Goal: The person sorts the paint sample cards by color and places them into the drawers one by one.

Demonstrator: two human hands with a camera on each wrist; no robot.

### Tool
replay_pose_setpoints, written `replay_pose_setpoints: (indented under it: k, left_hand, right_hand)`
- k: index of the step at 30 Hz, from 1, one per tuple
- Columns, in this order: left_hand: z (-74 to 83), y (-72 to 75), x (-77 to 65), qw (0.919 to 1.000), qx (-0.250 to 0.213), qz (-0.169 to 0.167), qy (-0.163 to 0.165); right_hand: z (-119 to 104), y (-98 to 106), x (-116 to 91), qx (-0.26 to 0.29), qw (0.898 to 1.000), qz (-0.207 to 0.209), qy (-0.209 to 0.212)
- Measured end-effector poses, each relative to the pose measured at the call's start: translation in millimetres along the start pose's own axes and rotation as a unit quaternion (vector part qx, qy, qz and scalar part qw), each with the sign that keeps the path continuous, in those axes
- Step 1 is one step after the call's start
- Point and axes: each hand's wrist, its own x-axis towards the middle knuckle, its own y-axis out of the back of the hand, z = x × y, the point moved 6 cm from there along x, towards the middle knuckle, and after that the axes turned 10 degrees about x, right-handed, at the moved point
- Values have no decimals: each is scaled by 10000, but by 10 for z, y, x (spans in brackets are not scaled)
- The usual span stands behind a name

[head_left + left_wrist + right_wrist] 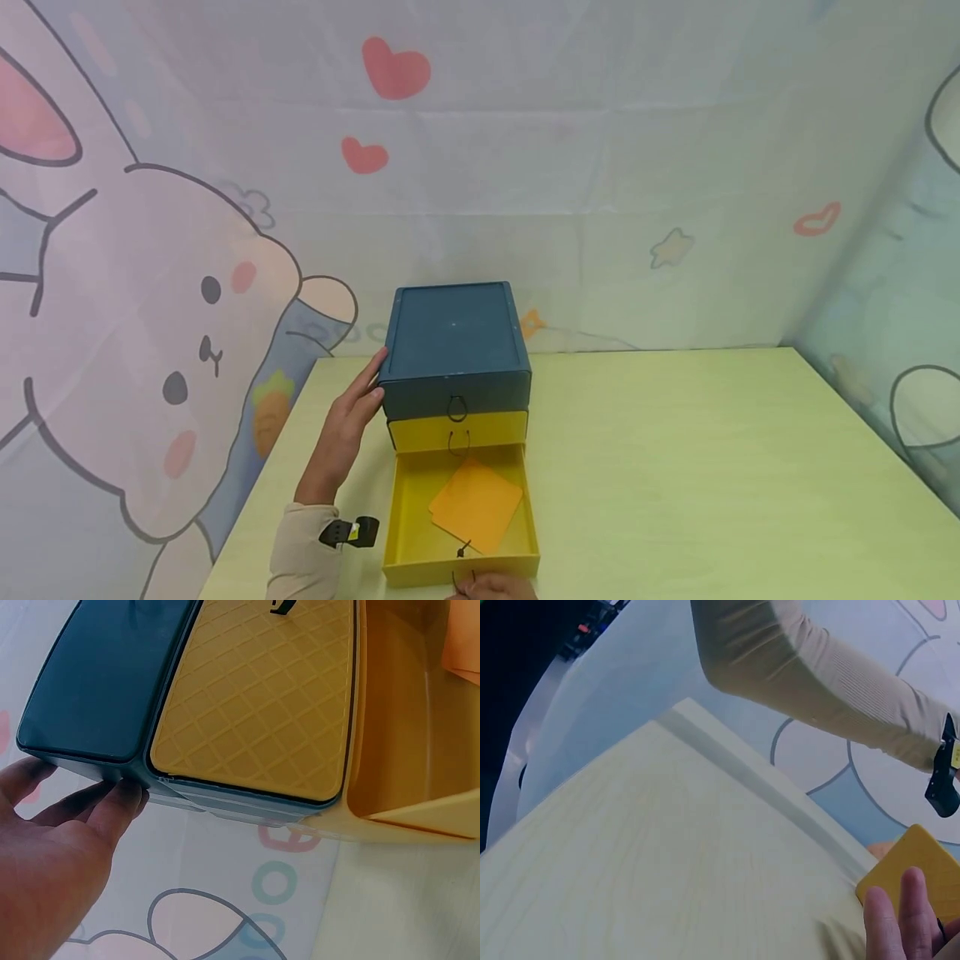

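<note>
A small drawer cabinet with a dark blue top (455, 333) stands near the back of the table. Its bottom yellow drawer (406, 508) is pulled far out, with orange square sheets (480, 504) lying inside. Against the cabinet's left side my left hand (339, 440) rests, its fingers extended along the blue casing. My right hand (501, 587) is at the front of the pulled-out drawer, pinching its black cord loop (454, 578); the frame edge cuts off part of that hand. Two of its fingers (913, 907) stick out in the right wrist view.
Above the open drawer, a closed yellow drawer (255, 697) and a closed blue drawer (420, 400) carry cord loops. The pale table (712, 467) stretches to the right. A printed cloth (525, 183) hangs behind and at both sides.
</note>
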Motion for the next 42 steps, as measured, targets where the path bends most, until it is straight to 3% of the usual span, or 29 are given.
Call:
replay_pose_setpoints:
  k: [8, 20, 28, 42]
  left_hand:
    - [-16, -4, 6, 10000, -1, 15, -16]
    - [2, -8, 3, 10000, 48, 1, 54]
    - [9, -5, -4, 9999, 94, 38, 86]
    - [-5, 0, -2, 10000, 31, 19, 90]
  right_hand:
    - [-21, -40, 5, 96, 9990, 442, -68]
    - [-330, -134, 93, -288, 9945, 996, -122]
    - [-423, -123, 191, -435, 9959, 760, 220]
    - [-553, -112, 428, -637, 9937, 822, 417]
